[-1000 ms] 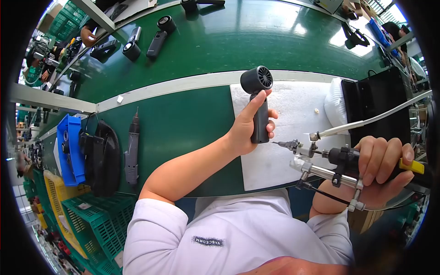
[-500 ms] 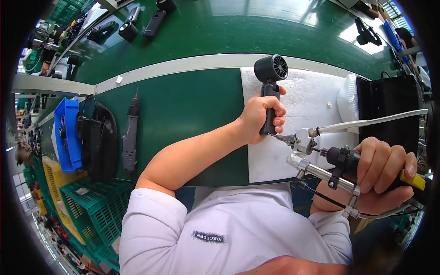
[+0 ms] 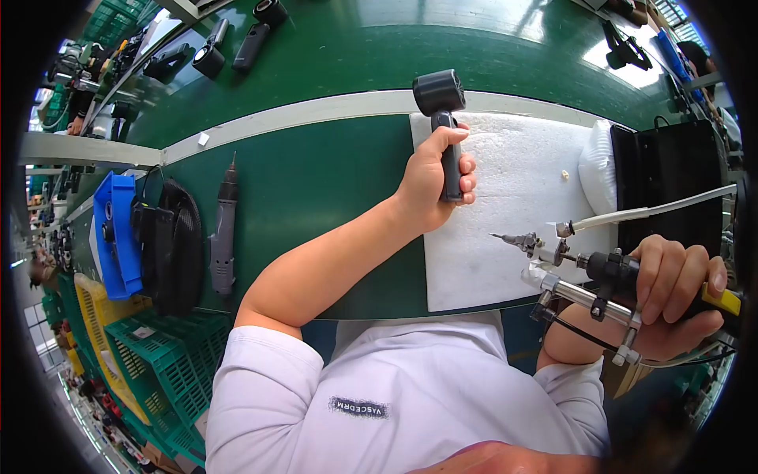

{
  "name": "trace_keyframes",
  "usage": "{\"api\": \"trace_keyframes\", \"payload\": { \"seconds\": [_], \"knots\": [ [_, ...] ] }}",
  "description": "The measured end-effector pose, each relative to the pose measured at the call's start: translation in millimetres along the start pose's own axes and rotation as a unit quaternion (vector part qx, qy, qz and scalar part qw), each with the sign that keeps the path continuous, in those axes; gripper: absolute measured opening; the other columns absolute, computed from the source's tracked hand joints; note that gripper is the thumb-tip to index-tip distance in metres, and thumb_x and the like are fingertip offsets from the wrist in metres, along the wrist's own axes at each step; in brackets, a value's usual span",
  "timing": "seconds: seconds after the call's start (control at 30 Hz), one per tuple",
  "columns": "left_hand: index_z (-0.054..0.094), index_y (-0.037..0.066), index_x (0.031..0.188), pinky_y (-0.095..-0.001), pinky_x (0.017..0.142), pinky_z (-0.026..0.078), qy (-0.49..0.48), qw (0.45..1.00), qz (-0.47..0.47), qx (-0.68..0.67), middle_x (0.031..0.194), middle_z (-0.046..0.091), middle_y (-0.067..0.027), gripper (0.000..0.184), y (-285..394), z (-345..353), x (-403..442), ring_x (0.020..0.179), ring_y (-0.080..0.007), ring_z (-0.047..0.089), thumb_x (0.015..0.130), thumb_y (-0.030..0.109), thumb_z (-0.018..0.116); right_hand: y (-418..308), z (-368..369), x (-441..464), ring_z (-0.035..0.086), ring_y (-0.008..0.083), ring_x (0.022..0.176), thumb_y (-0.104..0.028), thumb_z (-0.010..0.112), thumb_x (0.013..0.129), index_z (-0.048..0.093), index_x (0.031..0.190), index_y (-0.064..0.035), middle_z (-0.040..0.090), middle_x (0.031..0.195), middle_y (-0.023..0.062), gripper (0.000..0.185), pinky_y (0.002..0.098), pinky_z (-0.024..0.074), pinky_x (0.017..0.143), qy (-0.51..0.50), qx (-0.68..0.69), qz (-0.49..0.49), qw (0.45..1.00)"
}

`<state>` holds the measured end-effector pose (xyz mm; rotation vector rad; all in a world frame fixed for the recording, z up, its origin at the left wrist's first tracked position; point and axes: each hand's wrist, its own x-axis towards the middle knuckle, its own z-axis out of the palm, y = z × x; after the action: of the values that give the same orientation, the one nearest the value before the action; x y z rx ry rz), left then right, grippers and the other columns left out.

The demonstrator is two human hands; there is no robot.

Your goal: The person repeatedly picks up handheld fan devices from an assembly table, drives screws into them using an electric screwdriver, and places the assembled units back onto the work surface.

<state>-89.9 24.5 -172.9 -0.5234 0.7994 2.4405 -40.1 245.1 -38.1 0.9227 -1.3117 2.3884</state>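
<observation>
My left hand [image 3: 433,175] is wrapped around the handle of a black handheld fan [image 3: 438,93], held upright above the left part of a white foam sheet [image 3: 505,170]. The fan's round head points up and to the right, its front grille mostly turned out of sight. In my right hand [image 3: 677,284] is a black power screwdriver [image 3: 617,272] with a metal screw-feeding head and a pale hose [image 3: 655,210]. The screwdriver's thin tip [image 3: 496,235] points left over the foam, apart from the fan. My right fingers are closed around its body.
A second, grey electric screwdriver [image 3: 224,237] lies on the green bench at left, beside a black pouch [image 3: 180,245] and a blue bin [image 3: 117,237]. Green crates [image 3: 162,347] stand below. Beyond a white rail, several fans [image 3: 251,46] rest on a green surface. A black case [image 3: 671,182] sits right.
My left hand has moved the fan up and left, turning its grille away. The screwdriver in my right hand has drawn back to the right, so its tip is now apart from the fan's handle.
</observation>
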Motion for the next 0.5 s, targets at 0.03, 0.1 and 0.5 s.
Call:
{"api": "trace_keyframes", "payload": {
  "seconds": [0.03,0.1,0.5],
  "knots": [
    [0.048,0.015,0.11,-0.0272,0.047,0.042,0.004,1.0,0.0,0.002,0.069,0.052,-0.001,0.035,-1,-1,0,0.052,-0.011,0.052,0.092,0.043,0.059,2,1,-1,0.053,0.0045,0.053,-0.039,0.059,0.095,0.051,0.11,-0.0113,0.051,0.068,-0.0031,0.033,0.0192,0.0459,0.056,-0.008,-0.001,0.003,1.0],
    [0.05,0.015,0.102,-0.0259,0.044,0.039,0.008,1.0,0.003,0.016,0.062,0.048,0.0012,0.036,-1,1,-3,0.047,-0.0098,0.048,0.09,0.047,0.061,6,5,-1,0.053,0.0042,0.053,-0.04,0.059,0.095,0.051,0.111,-0.0115,0.051,0.068,-0.0033,0.033,0.0186,0.0457,0.056,-0.003,0.009,0.0,1.0],
    [0.05,0.016,0.083,-0.0263,0.045,0.039,-0.03,0.999,-0.034,-0.024,0.057,0.046,0.0034,0.027,7,-7,2,0.046,-0.0094,0.047,0.09,0.039,0.061,15,11,1,0.051,0.0035,0.052,-0.039,0.062,0.094,0.051,0.108,-0.0124,0.051,0.069,-0.004,0.032,0.0192,0.0441,0.057,0.021,0.022,0.003,1.0]
  ]
}}
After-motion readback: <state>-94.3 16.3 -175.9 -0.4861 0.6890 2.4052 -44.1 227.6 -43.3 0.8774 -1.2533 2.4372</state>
